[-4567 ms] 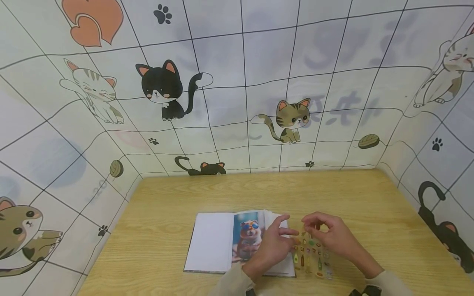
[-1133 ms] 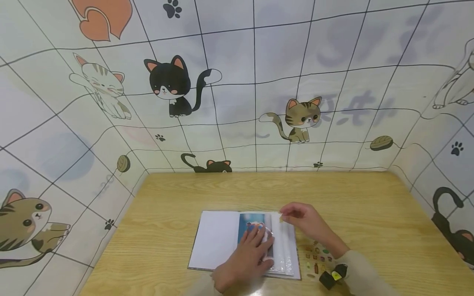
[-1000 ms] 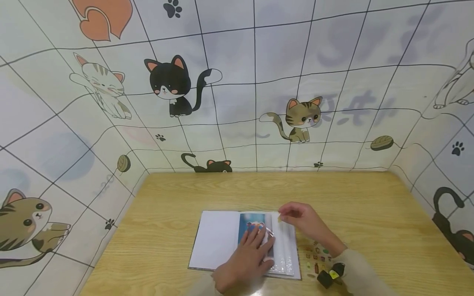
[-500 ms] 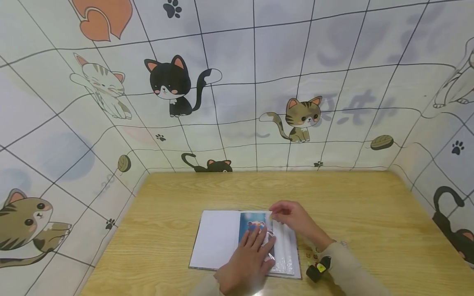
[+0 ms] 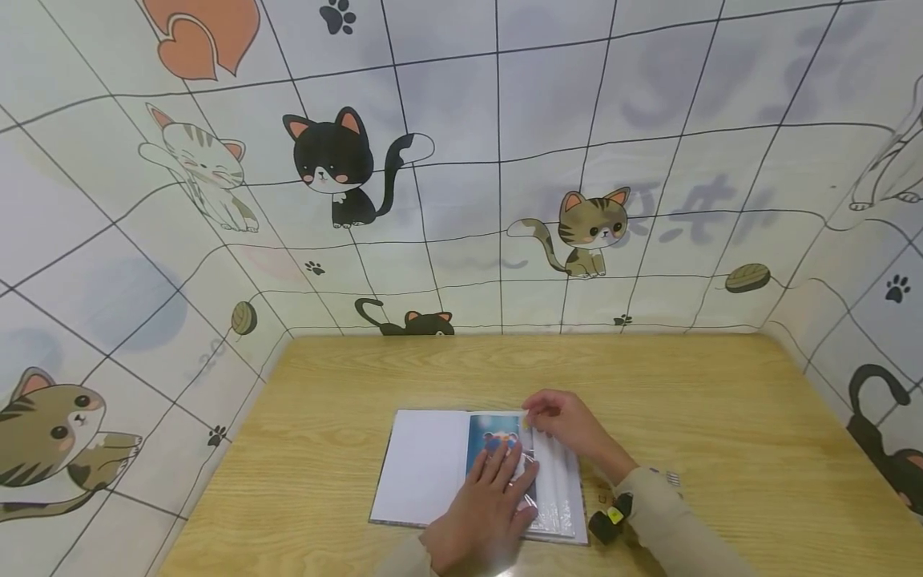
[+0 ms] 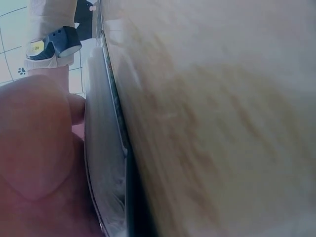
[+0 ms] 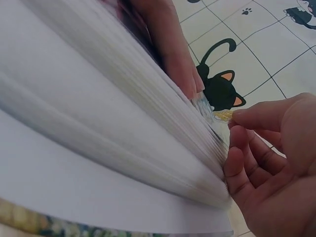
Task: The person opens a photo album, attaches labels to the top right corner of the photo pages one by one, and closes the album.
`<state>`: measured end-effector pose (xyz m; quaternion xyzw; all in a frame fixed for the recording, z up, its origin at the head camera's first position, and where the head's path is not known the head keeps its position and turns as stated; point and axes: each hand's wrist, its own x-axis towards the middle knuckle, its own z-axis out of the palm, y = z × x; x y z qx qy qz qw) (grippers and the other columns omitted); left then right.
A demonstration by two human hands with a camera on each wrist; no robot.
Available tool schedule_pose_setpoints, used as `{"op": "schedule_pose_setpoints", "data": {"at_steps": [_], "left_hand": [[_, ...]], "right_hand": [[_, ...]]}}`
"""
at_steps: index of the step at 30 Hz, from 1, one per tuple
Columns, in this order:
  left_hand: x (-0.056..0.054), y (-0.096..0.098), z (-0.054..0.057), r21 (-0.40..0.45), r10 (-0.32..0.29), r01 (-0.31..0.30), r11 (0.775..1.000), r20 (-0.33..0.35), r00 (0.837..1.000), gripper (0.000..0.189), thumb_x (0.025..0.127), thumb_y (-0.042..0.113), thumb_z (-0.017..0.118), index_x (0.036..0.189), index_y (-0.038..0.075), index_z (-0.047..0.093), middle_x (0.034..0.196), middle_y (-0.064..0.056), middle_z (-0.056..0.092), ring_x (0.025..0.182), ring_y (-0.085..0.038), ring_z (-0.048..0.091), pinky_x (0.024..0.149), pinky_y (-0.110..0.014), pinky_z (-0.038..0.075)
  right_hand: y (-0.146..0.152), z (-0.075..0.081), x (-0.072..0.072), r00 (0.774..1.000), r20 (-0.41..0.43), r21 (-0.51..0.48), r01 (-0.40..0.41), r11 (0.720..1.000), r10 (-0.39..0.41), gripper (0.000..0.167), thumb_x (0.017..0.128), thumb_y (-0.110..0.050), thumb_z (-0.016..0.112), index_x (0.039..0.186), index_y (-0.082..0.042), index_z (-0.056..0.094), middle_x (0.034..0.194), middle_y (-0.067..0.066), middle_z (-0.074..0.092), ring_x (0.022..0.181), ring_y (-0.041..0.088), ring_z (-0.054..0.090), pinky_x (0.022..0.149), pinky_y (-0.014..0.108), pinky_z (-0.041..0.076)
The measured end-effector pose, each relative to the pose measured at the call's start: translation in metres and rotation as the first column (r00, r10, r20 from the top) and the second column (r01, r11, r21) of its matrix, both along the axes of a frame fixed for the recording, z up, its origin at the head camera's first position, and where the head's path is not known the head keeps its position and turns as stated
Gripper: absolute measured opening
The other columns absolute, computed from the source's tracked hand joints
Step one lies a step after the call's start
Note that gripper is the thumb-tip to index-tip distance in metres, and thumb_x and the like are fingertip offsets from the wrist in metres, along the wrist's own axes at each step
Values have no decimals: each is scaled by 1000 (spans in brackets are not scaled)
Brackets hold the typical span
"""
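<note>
An open photo album (image 5: 425, 465) lies on the table, its left side a blank white page. My left hand (image 5: 485, 501) rests flat with spread fingers on the album's animal picture (image 5: 493, 425), covering most of it. In the right wrist view my right hand (image 7: 271, 153) pinches a small yellow sticker (image 7: 223, 115) between thumb and index finger. The sticker is at the upper edge of the album's page stack (image 7: 148, 113). In the head view the right hand (image 5: 566, 421) is over the picture's upper right corner.
A clear sticker sheet (image 5: 602, 495) lies right of the album, mostly hidden by my right forearm and the black wrist camera (image 5: 607, 525). The wooden table (image 5: 303, 449) meets cat-printed walls (image 5: 461, 200) at the back and sides.
Earlier both hands were over the sticker sheet. Since then the left hand has come onto the picture, and the right hand has carried the sticker left to the picture's upper right corner.
</note>
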<state>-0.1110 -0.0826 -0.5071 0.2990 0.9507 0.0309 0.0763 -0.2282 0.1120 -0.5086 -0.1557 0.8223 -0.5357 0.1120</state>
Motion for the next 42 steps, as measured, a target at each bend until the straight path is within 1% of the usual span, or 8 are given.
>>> {"op": "schedule_pose_setpoints", "data": {"at_steps": [3,8,14,18,22,26,35,42], "left_hand": [[-1,0,-1,-4,-3,3,1000,3,1000,58,107,46,16,159,21,22,167,-8,10,153,-27,8,121,-52,17],[-1,0,0,-6,-5,5,1000,-9,1000,58,107,45,17,159,20,24,167,-8,12,153,-28,10,120,-52,18],[0,1,1,-1,-2,2,1000,4,1000,58,107,45,17,159,20,23,167,-8,11,153,-28,9,121,-52,17],[0,1,2,-5,-2,2,1000,7,1000,58,107,44,17,159,20,23,167,-8,11,153,-28,8,121,-52,17],[0,1,1,-16,-8,8,1000,-13,1000,57,107,44,18,159,20,24,167,-9,12,153,-28,9,120,-52,19],[-1,1,1,-30,-12,11,999,-29,1000,57,107,44,18,158,20,25,166,-9,12,153,-28,9,120,-51,19],[-1,2,3,-42,-1,1,999,0,1000,59,106,47,17,159,21,23,167,-8,9,154,-27,6,121,-51,16],[-1,2,1,-73,-9,5,997,-54,998,58,106,47,19,158,22,25,166,-8,14,153,-28,10,121,-51,19]], "right_hand": [[0,-3,-2,1000,-2,18,8,1000,-8,18,91,-8,68,109,-3,70,94,6,70,79,16,62,65,27,52],[-2,-7,-4,1000,-2,37,20,999,-20,16,91,-8,67,107,-4,70,92,4,71,78,14,62,65,26,52],[-5,-11,-4,999,-37,38,33,999,-32,14,91,-7,67,104,-5,71,89,3,71,80,14,63,69,27,51],[-7,-13,-4,996,-52,54,69,996,-66,12,90,-7,69,101,-8,71,88,0,70,80,13,63,72,27,51],[-9,-14,-2,992,-69,86,108,990,-102,12,88,-7,70,99,-11,72,88,-2,69,80,12,62,72,28,50],[-12,-11,0,990,-80,108,124,986,-116,13,87,-5,71,98,-13,72,86,-3,68,78,13,59,71,29,48],[-13,-7,2,992,-64,135,116,984,-109,17,86,-5,72,100,-13,71,85,-4,67,74,13,57,67,28,47],[-13,-6,3,993,-80,151,102,983,-90,17,85,-7,74,100,-14,72,84,-5,67,74,13,58,67,29,47]]}}
